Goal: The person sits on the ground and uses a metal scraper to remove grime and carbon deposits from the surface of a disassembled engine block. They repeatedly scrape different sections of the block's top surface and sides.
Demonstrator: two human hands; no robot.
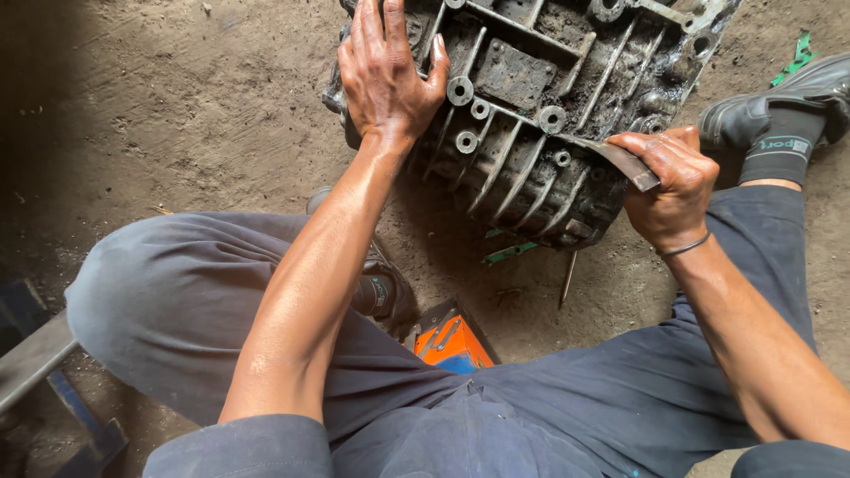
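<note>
My left hand [386,75] lies flat, fingers spread, on the greasy ribbed metal casing [531,115] on the dirt floor between my feet, my right hand [670,188] fisted around a thin scraper blade [620,161] at its near edge; it could skid off the grime and cut me.

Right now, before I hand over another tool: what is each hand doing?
Left hand: open, pressed flat on the grimy metal casing.
Right hand: closed on a flat metal scraper laid against the casing.
</note>
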